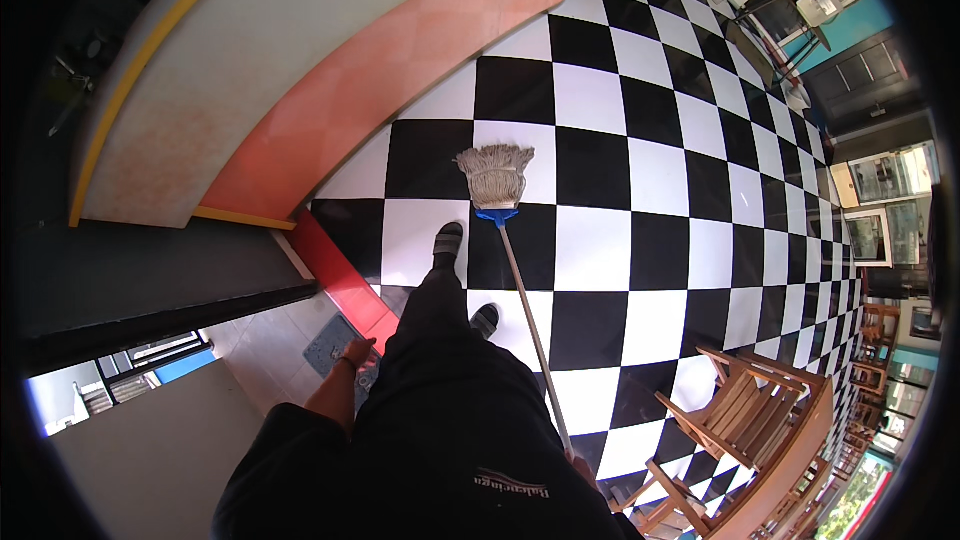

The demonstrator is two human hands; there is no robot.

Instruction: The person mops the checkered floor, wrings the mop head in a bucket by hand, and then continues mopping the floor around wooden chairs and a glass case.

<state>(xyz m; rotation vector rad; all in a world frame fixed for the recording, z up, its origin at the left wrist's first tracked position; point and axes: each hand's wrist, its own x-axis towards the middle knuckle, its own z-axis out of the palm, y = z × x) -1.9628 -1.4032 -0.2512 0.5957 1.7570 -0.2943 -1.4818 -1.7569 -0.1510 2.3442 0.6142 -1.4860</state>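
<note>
You're mid-mop here, right hand [583,462] at lower center mostly hidden so can't tell its grip on the mop [497,180], left hand [355,351] hanging loose, mop head planted center-frame on the checkered floor [650,180], so next probably wants a steady pull.

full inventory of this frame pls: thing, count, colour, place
mop: 1, grey string head, blue socket, pale handle; head on a white tile ahead of the feet
floor: black and white checker tiles, centre and right
curved step: 1, red-orange, upper left
wooden chairs: at least 2, brown, lower right
mat: 1, grey-blue, by the left hand
shoes: 2, dark with pale stripes, centre
left hand: 1, hanging free at the side
right hand: 1, mostly hidden, on the mop handle
</note>
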